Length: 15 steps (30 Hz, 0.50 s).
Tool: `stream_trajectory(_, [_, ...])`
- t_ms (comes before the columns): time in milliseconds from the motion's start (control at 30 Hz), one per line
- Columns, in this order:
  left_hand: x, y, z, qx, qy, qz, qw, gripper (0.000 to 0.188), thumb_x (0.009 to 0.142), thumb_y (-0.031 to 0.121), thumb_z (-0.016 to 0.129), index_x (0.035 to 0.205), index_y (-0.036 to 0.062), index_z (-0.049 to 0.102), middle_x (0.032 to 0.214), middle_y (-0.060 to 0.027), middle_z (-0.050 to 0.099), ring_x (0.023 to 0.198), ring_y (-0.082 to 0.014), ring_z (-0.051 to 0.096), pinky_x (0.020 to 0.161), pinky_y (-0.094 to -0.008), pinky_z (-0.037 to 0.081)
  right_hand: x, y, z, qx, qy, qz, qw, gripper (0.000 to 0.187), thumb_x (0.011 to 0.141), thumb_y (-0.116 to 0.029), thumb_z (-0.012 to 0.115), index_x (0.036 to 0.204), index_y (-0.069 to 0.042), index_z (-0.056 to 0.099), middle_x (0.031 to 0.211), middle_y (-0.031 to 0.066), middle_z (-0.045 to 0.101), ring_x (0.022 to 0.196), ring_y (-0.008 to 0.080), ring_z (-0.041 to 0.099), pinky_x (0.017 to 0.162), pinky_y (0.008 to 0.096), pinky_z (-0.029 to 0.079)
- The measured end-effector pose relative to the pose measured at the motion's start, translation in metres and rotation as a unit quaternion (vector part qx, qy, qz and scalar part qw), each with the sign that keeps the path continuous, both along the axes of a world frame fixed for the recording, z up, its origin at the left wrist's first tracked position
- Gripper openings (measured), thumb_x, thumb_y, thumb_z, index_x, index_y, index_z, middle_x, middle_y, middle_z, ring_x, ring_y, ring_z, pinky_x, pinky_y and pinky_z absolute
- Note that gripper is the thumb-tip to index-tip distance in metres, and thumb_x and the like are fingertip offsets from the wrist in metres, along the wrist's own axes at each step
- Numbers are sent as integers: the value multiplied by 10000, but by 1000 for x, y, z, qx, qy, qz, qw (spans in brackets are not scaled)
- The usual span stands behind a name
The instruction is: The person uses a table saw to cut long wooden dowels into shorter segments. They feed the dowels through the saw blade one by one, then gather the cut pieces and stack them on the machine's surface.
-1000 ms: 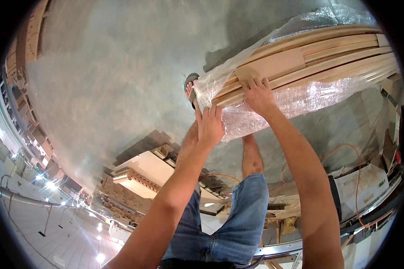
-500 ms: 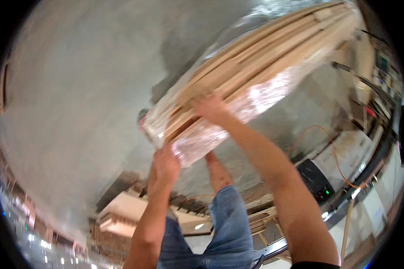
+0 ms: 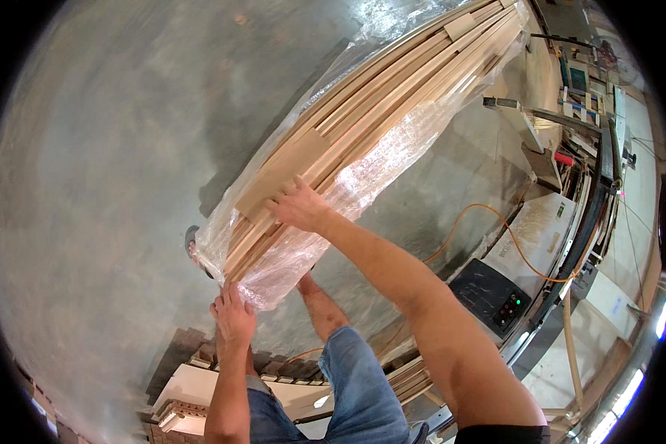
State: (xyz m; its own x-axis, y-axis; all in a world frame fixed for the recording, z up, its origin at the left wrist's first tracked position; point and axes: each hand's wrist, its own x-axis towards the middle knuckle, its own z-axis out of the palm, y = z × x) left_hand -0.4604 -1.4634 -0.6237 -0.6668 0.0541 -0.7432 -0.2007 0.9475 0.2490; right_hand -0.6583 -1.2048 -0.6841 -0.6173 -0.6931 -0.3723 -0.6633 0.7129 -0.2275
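Head view: the wood-strip bundle [image 3: 392,85], partly sleeved in clear film [image 3: 396,152], has its near end beside a foot [image 3: 192,248]. Left hand [image 3: 234,317] bends its fingers at that end, right hand [image 3: 300,207] across the bundle's top by a flat panel [image 3: 292,166]; whether either grips, I cannot tell. Repositioning seems underway, probably needing steady support next. Versus one second ago, the bundle slants more steeply in view.

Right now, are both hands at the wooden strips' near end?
No, the left hand is there, on the plastic wrap, but the right hand lies farther up the wooden strips.
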Motion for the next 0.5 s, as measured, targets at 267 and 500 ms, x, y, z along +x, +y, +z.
stream_trajectory(267, [2, -2, -17, 59, -26, 77, 995, 695, 888, 148, 665, 1508, 37, 372, 1546, -193, 407, 1405, -403, 404, 1125, -547, 326, -5, -9, 54, -36, -18, 12, 999, 328, 835, -367, 690, 1060, -132, 647, 991, 20, 657, 1056, 234, 620, 981, 494, 445])
stream_trajectory(500, [30, -91, -23, 185, 11, 634, 751, 475, 989, 191, 588, 1420, 10, 501, 1429, -150, 531, 1312, -306, 506, 1105, -404, 387, 40, -4, 90, -72, -36, -29, 996, 218, 852, -284, 648, 997, -121, 655, 985, 34, 665, 1080, 227, 627, 1010, 513, 428])
